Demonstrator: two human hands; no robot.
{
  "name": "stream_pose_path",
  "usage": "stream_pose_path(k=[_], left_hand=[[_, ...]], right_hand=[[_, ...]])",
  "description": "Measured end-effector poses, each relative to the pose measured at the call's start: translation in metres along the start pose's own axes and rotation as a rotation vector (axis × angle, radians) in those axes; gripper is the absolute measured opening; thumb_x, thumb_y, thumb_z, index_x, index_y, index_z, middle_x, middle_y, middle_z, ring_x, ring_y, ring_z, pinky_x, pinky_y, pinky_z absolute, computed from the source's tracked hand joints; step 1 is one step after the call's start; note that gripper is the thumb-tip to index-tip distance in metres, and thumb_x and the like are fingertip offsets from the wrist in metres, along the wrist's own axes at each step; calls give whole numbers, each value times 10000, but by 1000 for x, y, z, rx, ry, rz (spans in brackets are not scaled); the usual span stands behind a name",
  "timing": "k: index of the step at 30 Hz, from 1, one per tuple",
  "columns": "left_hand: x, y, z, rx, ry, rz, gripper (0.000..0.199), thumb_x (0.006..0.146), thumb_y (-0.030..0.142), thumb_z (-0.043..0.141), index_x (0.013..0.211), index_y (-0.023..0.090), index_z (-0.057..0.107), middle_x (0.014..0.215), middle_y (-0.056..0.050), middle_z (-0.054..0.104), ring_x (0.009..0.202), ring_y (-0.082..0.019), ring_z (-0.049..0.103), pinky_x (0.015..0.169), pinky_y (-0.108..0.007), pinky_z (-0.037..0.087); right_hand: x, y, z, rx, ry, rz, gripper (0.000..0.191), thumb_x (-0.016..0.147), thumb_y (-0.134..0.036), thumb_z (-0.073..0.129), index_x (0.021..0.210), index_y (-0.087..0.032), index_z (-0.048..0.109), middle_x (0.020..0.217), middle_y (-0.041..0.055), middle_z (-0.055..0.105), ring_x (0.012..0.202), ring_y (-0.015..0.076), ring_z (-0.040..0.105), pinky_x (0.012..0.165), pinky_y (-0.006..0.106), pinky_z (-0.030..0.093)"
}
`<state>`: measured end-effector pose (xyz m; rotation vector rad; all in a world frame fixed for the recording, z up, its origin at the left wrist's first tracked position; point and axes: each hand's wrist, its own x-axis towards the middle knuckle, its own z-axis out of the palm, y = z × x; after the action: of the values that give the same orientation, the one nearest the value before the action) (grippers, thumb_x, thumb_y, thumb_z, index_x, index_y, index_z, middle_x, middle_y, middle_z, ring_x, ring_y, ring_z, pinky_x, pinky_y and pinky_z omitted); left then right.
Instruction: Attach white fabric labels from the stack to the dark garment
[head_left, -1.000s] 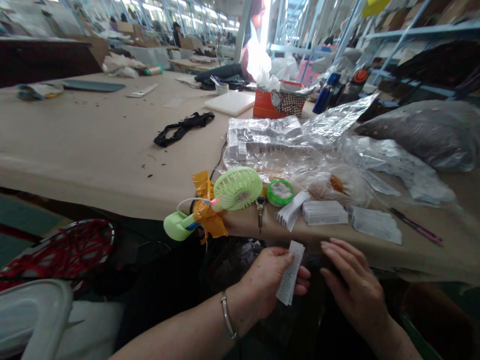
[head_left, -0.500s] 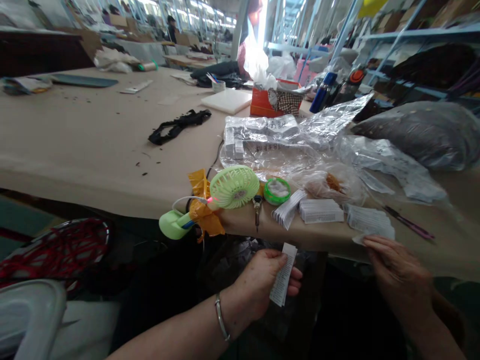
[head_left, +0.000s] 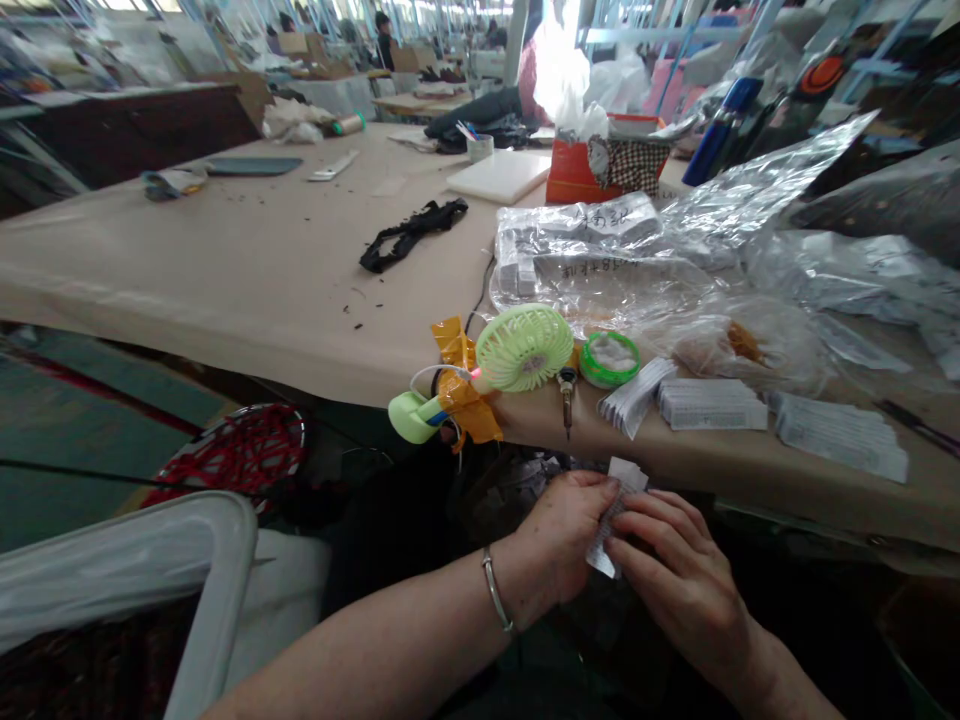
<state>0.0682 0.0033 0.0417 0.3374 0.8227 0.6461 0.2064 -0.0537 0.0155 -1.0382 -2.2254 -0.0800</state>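
Observation:
My left hand [head_left: 559, 535], with a bracelet at the wrist, is closed on white printed labels [head_left: 606, 545] in front of the table edge. My right hand [head_left: 679, 570] meets it there, its fingers pressed on the same labels. Above them on the table lie a fanned label stack [head_left: 636, 397], a middle label stack [head_left: 712, 404] and a right label stack [head_left: 838, 436]. A green round tub [head_left: 610, 359] with white stuff in it stands behind the fanned stack.
A green fan [head_left: 525, 347] is taped at the table edge, beside a pointed tool [head_left: 568, 400]. Clear plastic bags [head_left: 600, 280], a red box [head_left: 574, 172] and a black cloth strip [head_left: 409, 238] lie farther back. A white-rimmed bin [head_left: 232, 560] is at lower left.
My right hand has moved left from the right label stack to the labels in my left hand. The camera view has shifted, so the table appears farther right.

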Motion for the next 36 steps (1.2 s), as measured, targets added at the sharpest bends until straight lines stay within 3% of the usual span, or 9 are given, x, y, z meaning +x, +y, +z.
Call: stream_pose_path(k=[9,13,15,18,21,23,25,31,36], left_hand=[[0,-6,-5,-20,-34,7,364,603,385,810,708,107,600,640,5,555,530,-69,491,491,-193,309],[-1,-5,-7,17,-22,1,271,679,314,761,729,104,597,632,1,563,518,-68,509,501,-189,359],[-3,-2,-9,38,-50,-37,245,748,322,700,803,104,602,653,-20,593,515,-93,549,511,-210,415],[-8,0,-13,94,-152,-146,257,841,350,590,922,106,597,681,-51,625,503,-132,595,509,-254,477],[-14,0,-15,142,-228,-181,270,850,370,577,881,103,598,666,-50,615,475,-120,586,482,-235,472],[-17,0,-16,164,-262,-178,308,819,410,615,833,103,590,657,-50,608,469,-112,578,475,-224,467],[-20,-1,-16,183,-272,-170,350,784,448,648,817,106,581,652,-48,604,469,-106,575,473,-217,465],[-24,1,-19,237,-256,-168,406,721,496,698,818,125,563,634,-33,593,474,-107,568,466,-214,451],[-23,3,-23,268,-257,-151,367,737,477,674,805,134,561,606,-13,573,464,-104,553,461,-213,438]], right_hand=[[4,-1,-2,4,-29,20,226,863,-82,543,959,-231,683,963,34,728,1047,194,639,983,403,453],[-3,-3,-3,101,10,56,355,806,-56,604,1120,-220,633,1014,48,718,1067,213,630,976,411,473],[-9,0,-4,196,112,205,394,795,-91,636,1165,-223,599,1068,72,688,1101,235,607,954,420,494],[-16,12,-4,429,214,593,314,828,-202,628,1137,-242,589,1073,85,659,1035,215,632,883,368,536],[-15,29,1,898,30,838,412,824,-342,630,1220,-266,547,1064,81,679,917,194,680,777,323,567],[-12,36,5,1210,-158,895,495,771,-402,668,1232,-261,557,1062,83,691,882,208,690,749,343,567],[-7,39,9,1382,-258,940,476,718,-382,719,1163,-256,611,1054,71,697,876,206,686,769,353,554],[5,35,16,1493,-229,975,290,669,-389,777,880,-216,678,1071,69,682,893,208,675,785,357,542],[8,34,17,1433,-217,959,363,678,-371,773,1001,-237,677,1058,67,699,846,199,688,741,333,561]])
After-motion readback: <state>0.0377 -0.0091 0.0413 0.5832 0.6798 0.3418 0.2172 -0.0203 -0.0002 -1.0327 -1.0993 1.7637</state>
